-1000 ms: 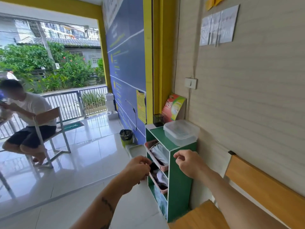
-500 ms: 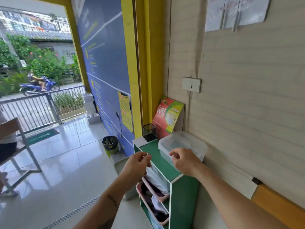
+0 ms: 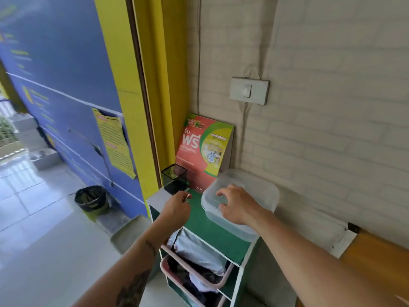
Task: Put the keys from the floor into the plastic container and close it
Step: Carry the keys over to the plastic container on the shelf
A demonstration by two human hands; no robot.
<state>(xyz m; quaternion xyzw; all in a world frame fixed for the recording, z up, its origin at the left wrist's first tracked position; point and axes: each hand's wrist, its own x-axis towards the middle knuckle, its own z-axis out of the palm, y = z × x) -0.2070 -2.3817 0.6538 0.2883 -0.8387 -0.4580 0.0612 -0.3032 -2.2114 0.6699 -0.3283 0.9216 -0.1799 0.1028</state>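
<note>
Risk: the lid is on the one plastic container [image 3: 243, 209] atop the green shelf unit [image 3: 212, 231]; lifting it single-handed may slide the box off the edge. Right hand [image 3: 238, 206] rests spread on the lid, grip unclosed. Left hand [image 3: 177, 207] pinches something small, presumably the keys [image 3: 188, 196]; count indeterminable. One mesh cup [image 3: 174, 178].

Green shelf [image 3: 212, 229] stands in the corner, tight against a pale brick wall [image 3: 321, 140]. Above it, a light switch [image 3: 249, 91]. Left of the shelf, a yellow pillar [image 3: 152, 96], then a blue board [image 3: 62, 74]. Bin [image 3: 91, 201] on the shiny tiled floor [image 3: 33, 218] further left, daylight glaring in.
</note>
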